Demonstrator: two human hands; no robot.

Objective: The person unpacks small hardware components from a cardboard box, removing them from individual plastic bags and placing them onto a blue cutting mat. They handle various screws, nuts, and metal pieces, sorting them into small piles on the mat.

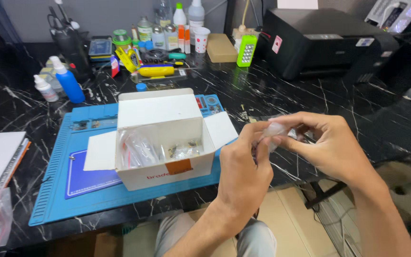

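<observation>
Above the table's near edge, the left hand (243, 173) and right hand (327, 145) both grip pinched on a small crinkly clear bag (273, 131), beyond them an open white cardboard box (160, 138) on a ribbed blue mat (58, 190) on the glossy black marble table (310, 95).

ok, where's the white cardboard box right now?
Head view: the open white cardboard box sits left of centre on the blue work mat, just left of the left hand.

desk: black white-veined marble (310, 95) | wall: grey (29, 14) | floor: beige tiles (300, 219)
</observation>
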